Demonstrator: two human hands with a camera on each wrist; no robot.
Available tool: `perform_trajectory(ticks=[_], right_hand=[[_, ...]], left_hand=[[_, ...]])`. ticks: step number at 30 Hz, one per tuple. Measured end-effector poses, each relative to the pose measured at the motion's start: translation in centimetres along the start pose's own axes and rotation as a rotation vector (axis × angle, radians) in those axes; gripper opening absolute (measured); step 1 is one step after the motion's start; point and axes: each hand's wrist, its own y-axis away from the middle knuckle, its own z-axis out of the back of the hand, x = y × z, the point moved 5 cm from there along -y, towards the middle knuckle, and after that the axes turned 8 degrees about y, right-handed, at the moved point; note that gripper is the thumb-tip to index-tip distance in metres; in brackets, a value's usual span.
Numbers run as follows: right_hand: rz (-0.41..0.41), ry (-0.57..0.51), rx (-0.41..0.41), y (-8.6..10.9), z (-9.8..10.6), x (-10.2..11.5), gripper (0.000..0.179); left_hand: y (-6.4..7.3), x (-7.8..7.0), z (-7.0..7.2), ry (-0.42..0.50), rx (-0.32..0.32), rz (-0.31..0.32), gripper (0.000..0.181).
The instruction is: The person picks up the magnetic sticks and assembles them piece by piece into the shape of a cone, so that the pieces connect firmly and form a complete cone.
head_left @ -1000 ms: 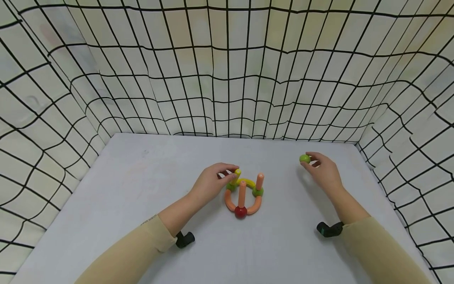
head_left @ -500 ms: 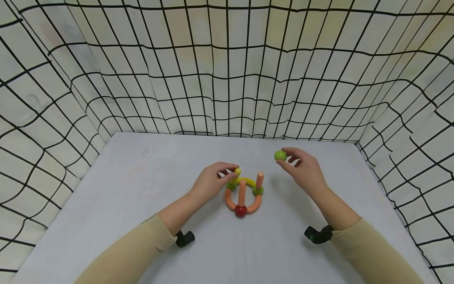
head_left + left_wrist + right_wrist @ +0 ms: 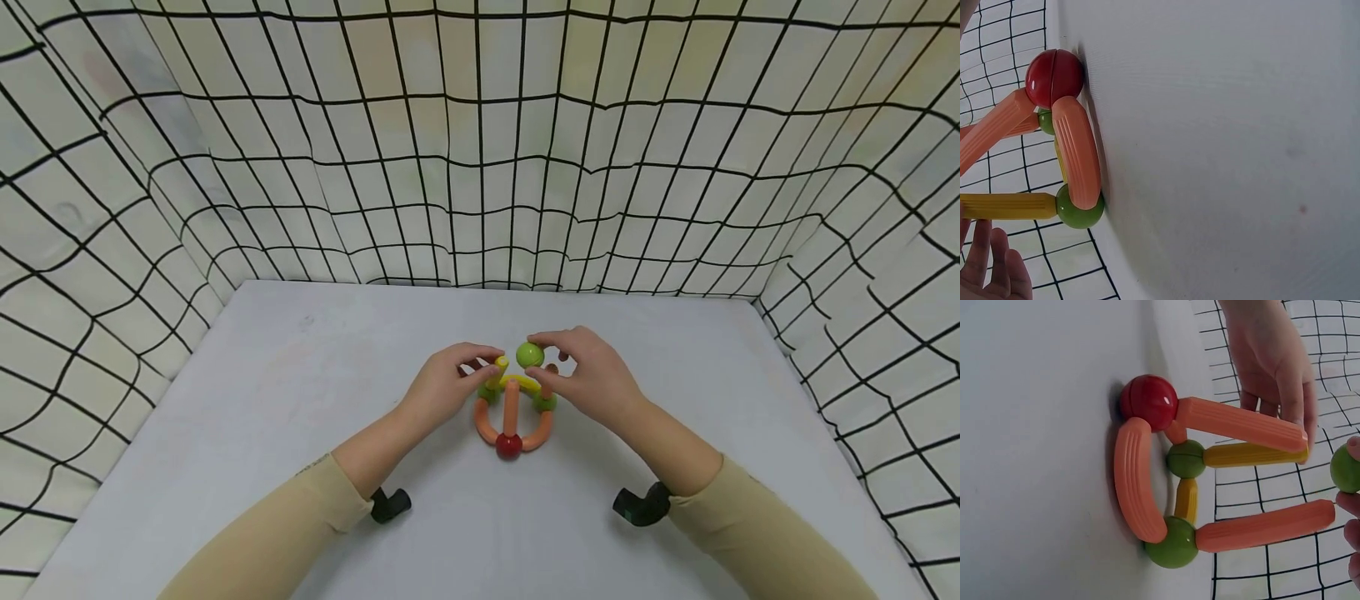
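On the grey desk [image 3: 300,433] stands a small toy frame [image 3: 513,412] of sticks and balls. Its base is a ring of curved orange pieces [image 3: 1138,487] lying flat, joined by a red ball [image 3: 509,447] at the near side and green balls [image 3: 1175,544] at the sides. Three sticks rise from the balls, two orange and one yellow.

The left hand [image 3: 448,385] has its fingers curled over the top of the yellow stick [image 3: 500,372], touching its tip; from the wrist views the fingertips also rest against the end of the middle orange stick [image 3: 1241,424].

The right hand [image 3: 588,375] pinches a loose green ball [image 3: 529,355] between thumb and forefinger, held in the air just above the tips of the sticks, right beside the left hand's fingers. It is not touching any stick that I can make out.

A black-gridded cloth [image 3: 480,150] walls in the desk on three sides.
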Motion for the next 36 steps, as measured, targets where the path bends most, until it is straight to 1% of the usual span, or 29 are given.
perform_trajectory(ticks=[4, 9, 12, 18, 21, 28, 36], right_hand=[[0.046, 0.017, 0.012, -0.1, -0.5, 0.6, 0.041], [0.05, 0.039, 0.042, -0.1, -1.0, 0.9, 0.043], [0.059, 0.054, 0.043, -0.1, -1.2, 1.1, 0.043], [0.125, 0.096, -0.014, 0.0, -1.3, 1.2, 0.041], [0.145, 0.11, -0.036, 0.1, -1.3, 1.1, 0.04], [0.151, 0.106, -0.045, 0.1, -1.4, 1.0, 0.041], [0.103, 0.09, -0.015, 0.0, -1.6, 0.6, 0.044]], left_hand=[[0.1, 0.0, 0.0, -0.002, -0.004, 0.0, 0.027], [0.1, -0.1, 0.0, -0.002, -0.006, 0.004, 0.027], [0.1, 0.0, -0.1, 0.002, 0.002, 0.007, 0.027], [0.1, 0.0, -0.1, 0.001, -0.002, -0.004, 0.026], [0.1, 0.0, 0.0, -0.002, 0.001, -0.005, 0.026], [0.1, -0.1, 0.1, 0.002, 0.003, 0.006, 0.026], [0.0, -0.1, 0.0, 0.0, 0.014, 0.009, 0.026]])
